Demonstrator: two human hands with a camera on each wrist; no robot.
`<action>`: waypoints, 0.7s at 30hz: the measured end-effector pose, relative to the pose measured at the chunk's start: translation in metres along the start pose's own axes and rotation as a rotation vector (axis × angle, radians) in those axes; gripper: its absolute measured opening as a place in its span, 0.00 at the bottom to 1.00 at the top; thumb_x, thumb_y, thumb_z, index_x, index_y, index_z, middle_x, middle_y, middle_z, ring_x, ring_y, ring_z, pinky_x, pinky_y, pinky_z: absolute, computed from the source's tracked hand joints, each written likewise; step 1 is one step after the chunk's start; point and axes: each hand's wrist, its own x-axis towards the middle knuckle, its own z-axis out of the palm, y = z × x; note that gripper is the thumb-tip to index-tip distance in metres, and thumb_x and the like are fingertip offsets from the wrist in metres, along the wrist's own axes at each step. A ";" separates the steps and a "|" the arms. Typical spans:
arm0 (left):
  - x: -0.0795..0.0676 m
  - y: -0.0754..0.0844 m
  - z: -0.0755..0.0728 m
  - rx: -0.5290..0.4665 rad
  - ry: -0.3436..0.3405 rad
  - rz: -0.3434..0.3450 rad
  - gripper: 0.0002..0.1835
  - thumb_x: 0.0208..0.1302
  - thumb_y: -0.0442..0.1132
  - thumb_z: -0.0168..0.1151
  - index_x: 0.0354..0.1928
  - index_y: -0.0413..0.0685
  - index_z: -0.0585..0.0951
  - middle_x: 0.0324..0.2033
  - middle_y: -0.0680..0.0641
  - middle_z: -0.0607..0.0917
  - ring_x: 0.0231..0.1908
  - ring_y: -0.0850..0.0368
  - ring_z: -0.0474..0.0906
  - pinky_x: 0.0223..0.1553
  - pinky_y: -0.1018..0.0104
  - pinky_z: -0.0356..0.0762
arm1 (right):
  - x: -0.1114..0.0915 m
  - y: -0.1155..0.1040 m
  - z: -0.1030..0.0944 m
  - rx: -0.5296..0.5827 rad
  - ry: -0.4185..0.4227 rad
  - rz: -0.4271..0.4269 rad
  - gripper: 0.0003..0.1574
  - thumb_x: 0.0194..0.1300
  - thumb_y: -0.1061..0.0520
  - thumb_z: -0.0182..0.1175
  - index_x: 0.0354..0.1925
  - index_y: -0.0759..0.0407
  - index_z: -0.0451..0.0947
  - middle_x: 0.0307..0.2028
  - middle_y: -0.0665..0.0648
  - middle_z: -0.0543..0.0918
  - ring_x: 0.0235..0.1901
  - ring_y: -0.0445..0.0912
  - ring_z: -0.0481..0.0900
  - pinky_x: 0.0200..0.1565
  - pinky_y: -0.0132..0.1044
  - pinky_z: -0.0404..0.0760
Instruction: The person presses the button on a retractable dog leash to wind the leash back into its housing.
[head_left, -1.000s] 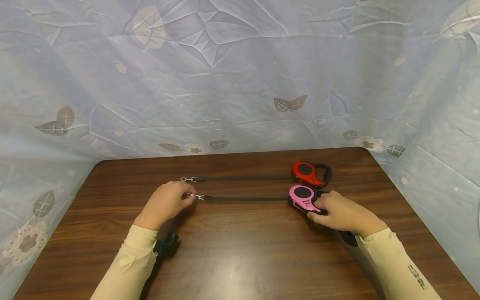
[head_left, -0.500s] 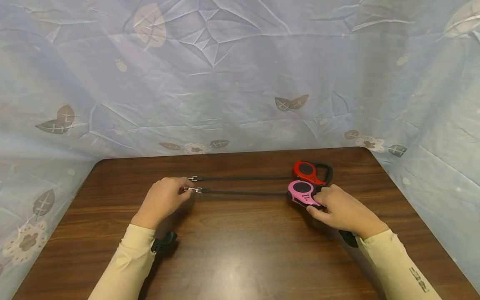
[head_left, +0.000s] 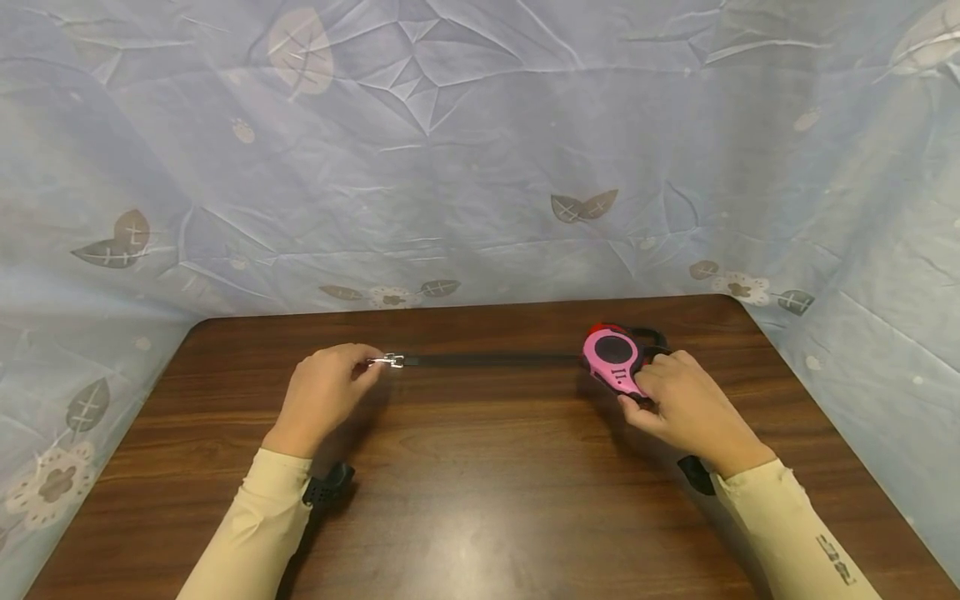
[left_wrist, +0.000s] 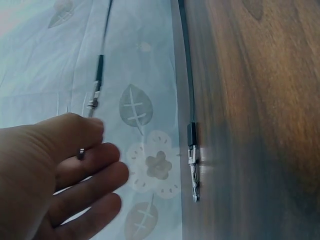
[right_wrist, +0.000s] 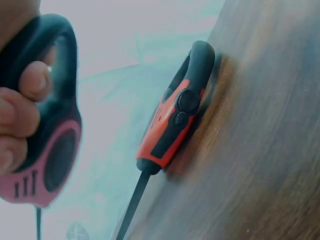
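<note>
In my right hand is the black handle of a pink retractable dog leash, gripped by curled fingers. Seen from the right wrist, the pink leash is off the table, apart from the red retractable leash resting there. My left hand pinches the pink leash's metal snap hook between thumb and forefinger. Between my hands its black cord runs straight. On the tabletop lies the red leash's snap hook. From the head view, the pink case hides most of the red one.
The brown wooden table reaches back to a pale patterned cloth, which hangs behind it and along the sides. Cream sleeves cover both forearms, and a black device sits at the left wrist.
Both hands have moved the pink leash away from me, toward the table's far edge. It now overlaps the red leash in the head view. Both grips have stayed the same.
</note>
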 end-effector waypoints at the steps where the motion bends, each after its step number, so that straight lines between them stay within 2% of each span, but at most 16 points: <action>1: 0.000 0.000 0.000 -0.004 0.025 0.005 0.08 0.67 0.40 0.71 0.44 0.45 0.90 0.37 0.47 0.91 0.29 0.52 0.85 0.29 0.50 0.80 | 0.000 0.000 0.000 -0.010 0.018 0.000 0.21 0.60 0.46 0.58 0.17 0.47 0.61 0.19 0.44 0.63 0.24 0.45 0.64 0.35 0.42 0.63; 5: 0.000 0.002 -0.001 -0.016 0.116 0.020 0.07 0.66 0.39 0.71 0.43 0.45 0.90 0.36 0.46 0.91 0.32 0.49 0.87 0.28 0.49 0.81 | 0.002 0.000 0.000 -0.037 0.090 0.003 0.24 0.66 0.43 0.51 0.18 0.51 0.62 0.18 0.46 0.63 0.24 0.48 0.65 0.36 0.45 0.66; 10: 0.000 0.003 -0.002 -0.019 0.183 0.035 0.07 0.65 0.38 0.72 0.43 0.46 0.90 0.35 0.47 0.91 0.29 0.52 0.86 0.24 0.53 0.79 | 0.002 0.000 0.000 -0.047 0.134 -0.004 0.26 0.68 0.42 0.49 0.18 0.53 0.62 0.19 0.48 0.63 0.24 0.49 0.66 0.37 0.48 0.67; 15: 0.001 0.004 -0.002 -0.012 0.225 0.046 0.07 0.64 0.37 0.73 0.42 0.46 0.90 0.35 0.47 0.91 0.28 0.53 0.86 0.23 0.54 0.79 | 0.001 0.002 0.003 -0.077 0.157 0.003 0.27 0.71 0.42 0.49 0.20 0.55 0.64 0.20 0.52 0.67 0.27 0.53 0.69 0.44 0.53 0.68; 21: 0.001 0.005 -0.002 -0.019 0.233 0.058 0.07 0.63 0.37 0.74 0.43 0.46 0.90 0.35 0.47 0.91 0.29 0.53 0.86 0.24 0.54 0.79 | 0.000 0.003 0.003 -0.134 0.178 0.051 0.27 0.74 0.41 0.48 0.23 0.57 0.66 0.21 0.54 0.70 0.30 0.55 0.73 0.51 0.58 0.68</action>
